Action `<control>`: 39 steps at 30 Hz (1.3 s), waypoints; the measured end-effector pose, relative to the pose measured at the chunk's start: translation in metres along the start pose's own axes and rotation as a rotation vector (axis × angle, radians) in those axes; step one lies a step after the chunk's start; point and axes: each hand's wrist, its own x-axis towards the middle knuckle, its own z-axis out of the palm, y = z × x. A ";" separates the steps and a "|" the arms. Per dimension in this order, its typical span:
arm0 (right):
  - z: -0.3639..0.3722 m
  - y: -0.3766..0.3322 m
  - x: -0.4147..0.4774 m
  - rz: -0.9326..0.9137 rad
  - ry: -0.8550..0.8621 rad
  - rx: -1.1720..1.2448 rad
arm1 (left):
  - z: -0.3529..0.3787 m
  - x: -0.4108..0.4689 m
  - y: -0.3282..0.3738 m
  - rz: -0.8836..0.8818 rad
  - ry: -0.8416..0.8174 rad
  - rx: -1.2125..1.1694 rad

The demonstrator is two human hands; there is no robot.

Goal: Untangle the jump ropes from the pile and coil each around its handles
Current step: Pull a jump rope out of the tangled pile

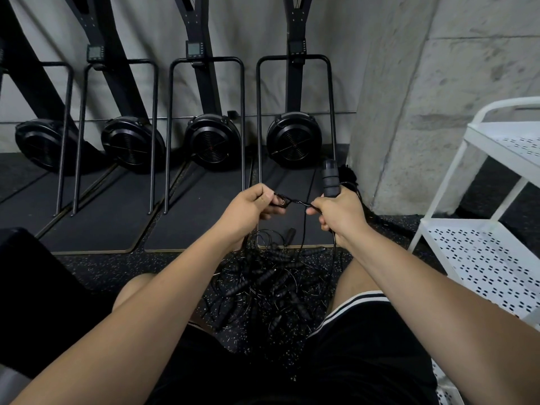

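Observation:
A tangled pile of black jump ropes (271,285) with ribbed handles lies on the speckled floor between my knees. My right hand (339,213) grips a black ribbed handle (330,178) that stands upright out of my fist, and its fingers also pinch the thin cord. My left hand (251,204) pinches the same black cord (293,201) at a small knotted loop. The short stretch of cord runs taut between both hands, above the pile. More cord hangs from my hands down into the pile.
A white perforated metal cart (479,252) stands close on the right. Several black ski-type machines with fan wheels (293,141) line the wall ahead on dark mats. A concrete pillar (423,112) rises at right. A dark object (26,287) sits at left.

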 end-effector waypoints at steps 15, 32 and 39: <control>0.005 0.016 0.000 -0.104 0.025 -0.097 | -0.003 -0.005 0.023 -0.031 -0.074 -0.298; 0.001 0.000 0.012 -0.248 0.133 -0.012 | -0.006 -0.022 0.008 -0.040 -0.120 0.551; -0.001 -0.009 0.020 -0.295 0.157 -0.017 | 0.002 -0.027 0.010 0.169 -0.298 0.900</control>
